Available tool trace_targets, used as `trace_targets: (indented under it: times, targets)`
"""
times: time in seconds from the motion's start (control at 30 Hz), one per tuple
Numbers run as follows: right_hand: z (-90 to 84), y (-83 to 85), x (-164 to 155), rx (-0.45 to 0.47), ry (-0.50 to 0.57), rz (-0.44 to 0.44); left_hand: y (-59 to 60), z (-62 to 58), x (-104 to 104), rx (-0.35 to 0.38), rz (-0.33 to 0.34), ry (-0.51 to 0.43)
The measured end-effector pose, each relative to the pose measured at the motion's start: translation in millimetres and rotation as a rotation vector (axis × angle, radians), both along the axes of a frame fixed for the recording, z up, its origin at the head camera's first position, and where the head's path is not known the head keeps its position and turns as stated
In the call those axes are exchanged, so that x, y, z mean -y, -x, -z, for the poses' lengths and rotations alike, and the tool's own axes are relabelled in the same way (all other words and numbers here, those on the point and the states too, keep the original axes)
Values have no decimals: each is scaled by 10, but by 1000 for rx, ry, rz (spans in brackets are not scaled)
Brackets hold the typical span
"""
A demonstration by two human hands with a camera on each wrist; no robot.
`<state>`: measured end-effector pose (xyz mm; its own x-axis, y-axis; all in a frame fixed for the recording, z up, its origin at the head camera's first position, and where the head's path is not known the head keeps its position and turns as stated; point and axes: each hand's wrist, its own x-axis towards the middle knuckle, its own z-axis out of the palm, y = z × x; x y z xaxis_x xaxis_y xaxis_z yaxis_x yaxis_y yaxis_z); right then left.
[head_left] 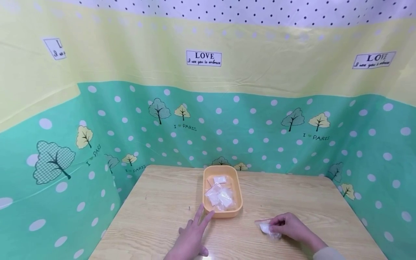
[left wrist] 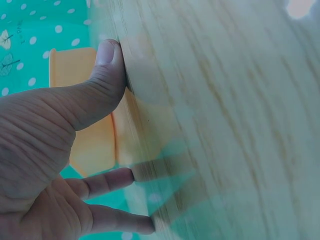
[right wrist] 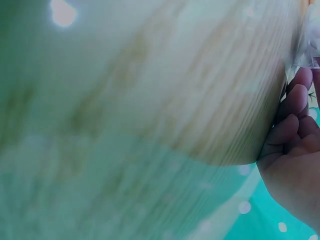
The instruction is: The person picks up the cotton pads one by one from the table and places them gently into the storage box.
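Note:
My right hand (head_left: 291,226) pinches a small clear plastic bag (head_left: 264,226) with white contents and a red line along its top edge. It holds the bag low over the table, right of the orange tray. In the right wrist view the bag (right wrist: 311,42) shows only in part at the upper edge, beyond curled fingers (right wrist: 294,100). My left hand (head_left: 189,239) is spread, its fingertips on the table just in front of the tray's near left corner. The orange tray (head_left: 240,196) contains several similar clear bags (head_left: 224,196) of white contents, lying in a loose pile.
The light wood table (head_left: 156,216) reaches back to a green dotted curtain (head_left: 221,126), which also hangs along both sides. The tray stands near the table's back edge. A tiny dark mark (head_left: 189,208) shows on the wood left of the tray.

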<state>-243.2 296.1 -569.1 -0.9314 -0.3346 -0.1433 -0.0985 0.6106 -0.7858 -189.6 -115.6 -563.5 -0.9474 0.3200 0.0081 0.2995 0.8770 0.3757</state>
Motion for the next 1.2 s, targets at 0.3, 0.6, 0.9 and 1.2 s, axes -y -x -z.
trace_targets:
  times: [0.3, 0.6, 0.9, 1.2]
  targets:
    - [32, 30, -48, 59, 31, 41, -8, 13, -2, -22, 3, 4]
    - [18, 31, -31, 73, 20, 67, -7, -9, -5, -13, 0, 21]
    - [45, 53, -43, 77, 16, 76, -2, -32, -5, -14, 2, 28]
    - [28, 42, -42, 74, 34, 65, -5, -35, -5, -11, 3, 24]
